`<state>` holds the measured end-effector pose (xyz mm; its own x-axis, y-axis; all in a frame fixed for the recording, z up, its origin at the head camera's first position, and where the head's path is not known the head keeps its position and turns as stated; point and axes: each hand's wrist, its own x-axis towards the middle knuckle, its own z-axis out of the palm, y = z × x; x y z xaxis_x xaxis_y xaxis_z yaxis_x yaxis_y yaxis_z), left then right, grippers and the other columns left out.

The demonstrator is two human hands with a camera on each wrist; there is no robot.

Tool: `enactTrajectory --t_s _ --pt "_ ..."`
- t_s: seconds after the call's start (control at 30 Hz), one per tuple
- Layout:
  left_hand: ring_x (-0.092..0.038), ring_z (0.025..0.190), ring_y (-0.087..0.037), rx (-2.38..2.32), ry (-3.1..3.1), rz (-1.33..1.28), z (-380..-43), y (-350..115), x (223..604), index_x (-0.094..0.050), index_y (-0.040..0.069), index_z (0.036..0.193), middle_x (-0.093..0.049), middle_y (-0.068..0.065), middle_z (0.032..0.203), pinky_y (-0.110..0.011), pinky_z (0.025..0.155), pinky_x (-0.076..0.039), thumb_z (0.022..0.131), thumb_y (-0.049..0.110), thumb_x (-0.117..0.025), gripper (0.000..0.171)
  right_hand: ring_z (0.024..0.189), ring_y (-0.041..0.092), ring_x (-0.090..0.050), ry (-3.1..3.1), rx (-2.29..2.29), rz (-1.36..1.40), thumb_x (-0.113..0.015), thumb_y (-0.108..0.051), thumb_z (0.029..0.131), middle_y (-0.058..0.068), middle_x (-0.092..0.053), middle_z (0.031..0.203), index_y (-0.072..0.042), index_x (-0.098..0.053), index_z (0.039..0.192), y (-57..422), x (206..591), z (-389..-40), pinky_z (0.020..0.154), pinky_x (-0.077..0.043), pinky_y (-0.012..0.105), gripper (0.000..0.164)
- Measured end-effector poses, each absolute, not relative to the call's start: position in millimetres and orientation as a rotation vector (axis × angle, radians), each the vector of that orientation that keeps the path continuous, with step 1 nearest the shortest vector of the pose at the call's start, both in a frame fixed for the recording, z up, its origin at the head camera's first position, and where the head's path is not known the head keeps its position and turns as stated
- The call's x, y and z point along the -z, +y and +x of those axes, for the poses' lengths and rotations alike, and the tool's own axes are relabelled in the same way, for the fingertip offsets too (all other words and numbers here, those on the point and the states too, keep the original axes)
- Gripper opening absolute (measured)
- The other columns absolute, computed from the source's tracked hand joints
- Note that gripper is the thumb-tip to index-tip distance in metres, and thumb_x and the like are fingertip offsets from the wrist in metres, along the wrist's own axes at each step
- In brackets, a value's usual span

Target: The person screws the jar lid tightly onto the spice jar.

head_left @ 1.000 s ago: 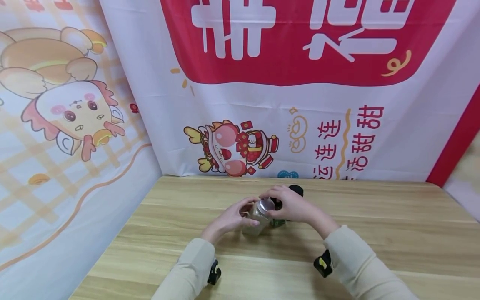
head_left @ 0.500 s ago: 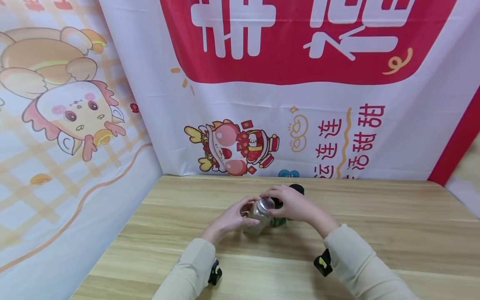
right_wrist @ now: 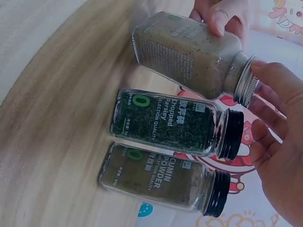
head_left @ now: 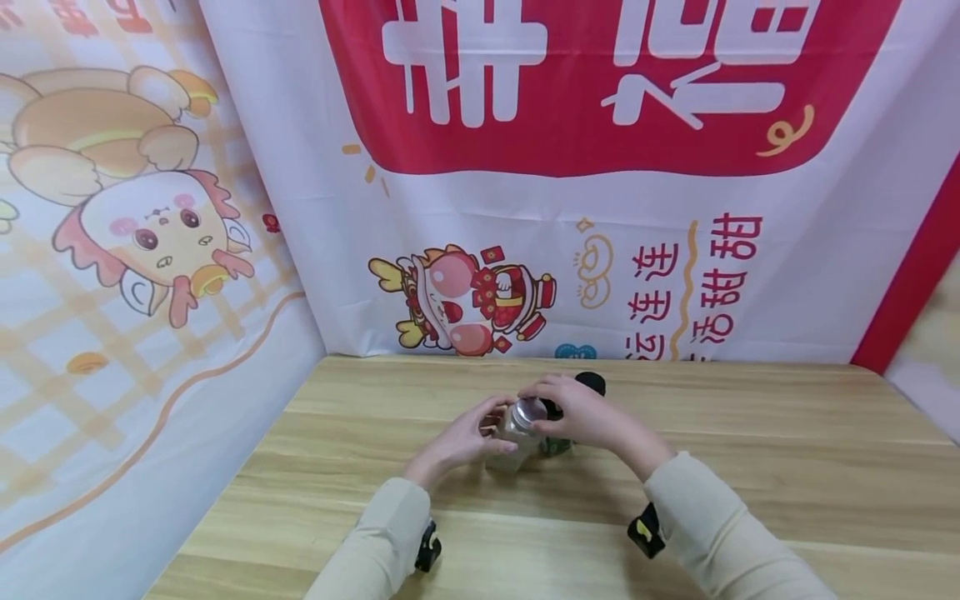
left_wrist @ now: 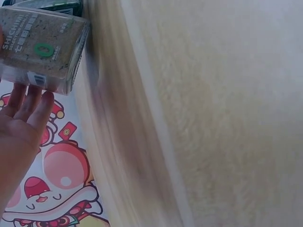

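Observation:
A clear square spice jar [head_left: 504, 457] of greyish-brown seasoning stands between the hands, tilted, its label reading "SHICHIMI" in the left wrist view. My left hand [head_left: 465, 433] holds the jar's body, thumb on the near side and fingers round the other side. With thumb and fingers, my right hand [head_left: 581, 410] grips the silver screw lid [right_wrist: 246, 81], which sits on the jar's neck. Beside it in the right wrist view stand a jar of chopped parsley [right_wrist: 163, 122] and a jar of cumin powder [right_wrist: 154, 177], both black-capped. From the head, the right hand partly hides these two.
The wooden table [head_left: 787, 467] reaches back to a printed cloth [head_left: 345, 250] hanging behind it. Another patterned cloth [head_left: 225, 417] hangs on the left. A black wrist device [head_left: 647, 531] shows under the right sleeve.
The head view has shifted slightly. Both hands keep their hold on the jar and its lid, with hardly any visible movement.

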<state>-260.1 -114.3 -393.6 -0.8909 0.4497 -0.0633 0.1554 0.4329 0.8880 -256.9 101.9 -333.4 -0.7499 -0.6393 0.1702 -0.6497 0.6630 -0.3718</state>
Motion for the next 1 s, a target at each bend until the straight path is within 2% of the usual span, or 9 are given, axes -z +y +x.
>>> enactTrajectory --t_s 0.43,0.67,1.0 --pt "-0.039 0.137 -0.031 -1.403 2.394 0.532 -260.8 -116.3 394.8 -0.043 0.025 0.138 -0.047 -0.008 0.144 -0.053 0.114 -0.033 0.086 0.022 -0.070 0.059 0.112 0.024 -0.059 -2.837 -0.655 1.169 -0.072 -0.022 0.083 0.008 -0.065 0.121 -0.009 -0.063 0.122 103.3 330.3 -260.3 0.095 -0.051 0.042 0.042" --pt "-0.041 0.136 -0.031 -1.389 2.411 0.615 -260.7 -115.9 393.3 -0.042 0.019 0.140 -0.048 -0.009 0.143 -0.052 0.112 -0.035 0.088 0.017 -0.068 0.058 0.108 0.024 -0.060 -2.800 -0.687 1.202 -0.072 -0.021 0.083 0.009 -0.065 0.118 -0.006 -0.063 0.121 105.0 330.7 -262.2 0.091 -0.052 0.040 0.042" --pt "-0.044 0.132 -0.029 -1.380 2.420 0.614 -260.4 -115.6 394.1 -0.041 0.020 0.141 -0.050 -0.008 0.139 -0.050 0.110 -0.039 0.087 0.020 -0.069 0.061 0.104 0.022 -0.061 -2.784 -0.631 1.214 -0.072 -0.020 0.082 0.010 -0.065 0.116 -0.005 -0.063 0.120 106.3 333.9 -264.0 0.088 -0.054 0.038 0.041"
